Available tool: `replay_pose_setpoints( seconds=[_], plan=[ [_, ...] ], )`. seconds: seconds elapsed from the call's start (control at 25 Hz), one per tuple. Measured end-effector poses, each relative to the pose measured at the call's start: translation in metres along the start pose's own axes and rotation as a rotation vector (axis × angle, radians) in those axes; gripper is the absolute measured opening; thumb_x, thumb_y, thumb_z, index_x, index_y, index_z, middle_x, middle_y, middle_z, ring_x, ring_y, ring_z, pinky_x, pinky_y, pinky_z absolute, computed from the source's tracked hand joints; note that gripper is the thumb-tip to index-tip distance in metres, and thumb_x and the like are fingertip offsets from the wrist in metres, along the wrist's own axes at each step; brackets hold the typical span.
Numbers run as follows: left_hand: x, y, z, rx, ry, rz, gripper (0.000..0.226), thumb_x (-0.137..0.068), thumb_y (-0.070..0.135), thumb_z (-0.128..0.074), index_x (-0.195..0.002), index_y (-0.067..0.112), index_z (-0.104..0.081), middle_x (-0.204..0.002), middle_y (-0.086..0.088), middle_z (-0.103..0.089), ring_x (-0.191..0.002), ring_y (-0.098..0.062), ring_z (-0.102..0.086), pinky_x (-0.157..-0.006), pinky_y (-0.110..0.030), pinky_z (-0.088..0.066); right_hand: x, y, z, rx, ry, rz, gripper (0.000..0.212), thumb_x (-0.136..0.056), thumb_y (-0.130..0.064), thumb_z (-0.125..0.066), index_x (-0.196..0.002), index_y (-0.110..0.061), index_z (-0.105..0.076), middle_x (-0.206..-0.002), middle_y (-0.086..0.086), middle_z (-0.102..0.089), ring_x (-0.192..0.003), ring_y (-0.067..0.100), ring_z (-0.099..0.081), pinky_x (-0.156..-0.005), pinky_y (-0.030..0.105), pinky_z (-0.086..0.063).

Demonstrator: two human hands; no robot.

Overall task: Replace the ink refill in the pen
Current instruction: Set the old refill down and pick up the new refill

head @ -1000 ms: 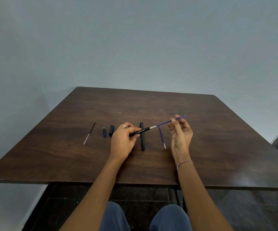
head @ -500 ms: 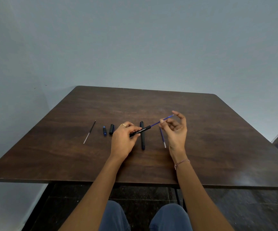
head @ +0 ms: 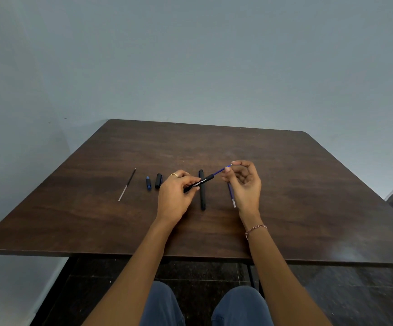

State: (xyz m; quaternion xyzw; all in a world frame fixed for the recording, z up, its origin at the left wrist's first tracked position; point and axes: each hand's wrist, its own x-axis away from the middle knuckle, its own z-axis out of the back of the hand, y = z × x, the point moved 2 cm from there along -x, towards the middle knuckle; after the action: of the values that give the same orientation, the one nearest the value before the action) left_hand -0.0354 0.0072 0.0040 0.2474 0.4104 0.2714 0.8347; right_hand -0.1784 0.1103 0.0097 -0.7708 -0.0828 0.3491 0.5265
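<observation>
Two bare forearms, no sleeves in view. Left hand (head: 175, 196): thin gold-coloured metal ring (head: 174, 175) on one finger; which finger cannot be told. Right hand (head: 245, 184): no ring seen. Right wrist: slim beaded bracelet in pink and pale tones (head: 255, 228), worn snug. Both knees clad in blue denim trousers (head: 240, 304), seam visible at the lower edge.

Dark wood-grain table (head: 285, 184) with slight sheen; matt black plastic pen barrel (head: 200, 183)
</observation>
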Motion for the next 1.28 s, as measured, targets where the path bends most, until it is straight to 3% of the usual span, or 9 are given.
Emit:
replay_pose_setpoints(
  seconds=[0.08,0.48,0.8,1.28],
  plan=[
    [0.0000,-0.0007,-0.0001,0.002,0.005,-0.004,0.025,-0.075,0.012,-0.077,-0.098,0.019,-0.074,-0.088,0.013,-0.060,-0.079,-0.006,-0.061,-0.075,-0.027,-0.056,0.0015,-0.0008,0.0008,0.011,-0.003,0.029,0.009,-0.091,-0.008,-0.062,-0.099,-0.011,-0.061,-0.083,0.012,-0.068,-0.079,0.023,-0.069,-0.071,0.028,-0.057],
    [0.0002,-0.0032,0.0016,0.005,0.034,0.014,0.028,-0.076,0.012,-0.077,-0.102,0.021,-0.073,-0.089,0.010,-0.062,-0.080,-0.008,-0.061,-0.075,-0.028,-0.055,0.0047,0.0001,0.0017,0.145,0.028,0.122,0.021,-0.095,-0.001,-0.052,-0.104,-0.011,-0.068,-0.079,0.008,-0.067,-0.075,0.016,-0.066,-0.069,0.025,-0.056],
    [0.0004,-0.0019,-0.0001,0.029,0.007,-0.015,0.028,-0.075,0.013,-0.077,-0.102,0.021,-0.073,-0.089,0.013,-0.060,-0.075,-0.005,-0.061,-0.074,-0.019,-0.053,0.0066,0.0000,0.0001,0.271,0.004,0.166,0.033,-0.094,-0.006,-0.054,-0.116,-0.028,-0.064,-0.076,-0.003,-0.068,-0.072,0.009,-0.068,-0.071,0.026,-0.058],
    [-0.0002,-0.0002,0.0019,0.126,0.023,-0.006,0.027,-0.073,0.008,-0.078,-0.100,0.014,-0.073,-0.088,0.007,-0.063,-0.074,-0.003,-0.061,-0.071,-0.009,-0.050,0.0073,-0.0012,-0.0037,0.306,-0.082,0.170,0.048,-0.092,-0.001,-0.057,-0.132,-0.027,-0.051,-0.079,0.002,-0.066,-0.076,0.021,-0.067,-0.073,0.047,-0.058]
  ],
)
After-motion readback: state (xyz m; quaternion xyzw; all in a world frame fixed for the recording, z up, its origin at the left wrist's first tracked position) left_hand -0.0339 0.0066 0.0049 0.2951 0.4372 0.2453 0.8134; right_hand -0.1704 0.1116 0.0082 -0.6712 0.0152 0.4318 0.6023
